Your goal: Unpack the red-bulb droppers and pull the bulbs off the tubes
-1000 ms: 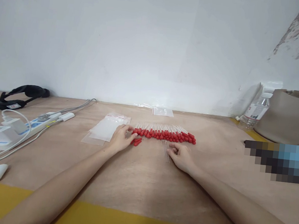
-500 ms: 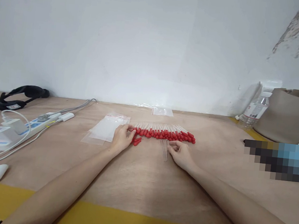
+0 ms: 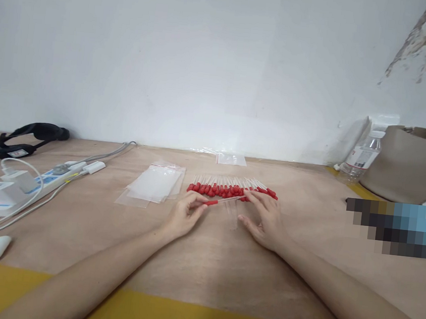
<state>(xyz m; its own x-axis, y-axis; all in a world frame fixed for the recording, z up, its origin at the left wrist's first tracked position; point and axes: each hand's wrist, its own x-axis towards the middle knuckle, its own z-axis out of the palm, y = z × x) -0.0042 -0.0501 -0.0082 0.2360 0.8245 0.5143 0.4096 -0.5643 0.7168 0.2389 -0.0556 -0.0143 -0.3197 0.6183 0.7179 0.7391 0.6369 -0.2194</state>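
Note:
A row of several glass droppers with red rubber bulbs (image 3: pixel 233 188) lies across the middle of the wooden table (image 3: pixel 202 260). My left hand (image 3: pixel 184 216) pinches the red bulb end of one dropper (image 3: pixel 224 200), held level just in front of the row. My right hand (image 3: pixel 263 219) holds the glass tube end of that same dropper. A few bare glass tubes (image 3: pixel 233 212) lie on the table between my hands.
Clear zip bags (image 3: pixel 153 186) are stacked left of the row, with one more bag (image 3: pixel 231 159) by the wall. A power strip with chargers and cables (image 3: pixel 24 183), a black strap (image 3: pixel 25 137), a water bottle (image 3: pixel 361 156) and a beige bag (image 3: pixel 414 163) sit at the sides.
My left hand took a red bulb from the row's left end and moved inward. My right hand lifted a glass tube. Both hands now meet on one dropper.

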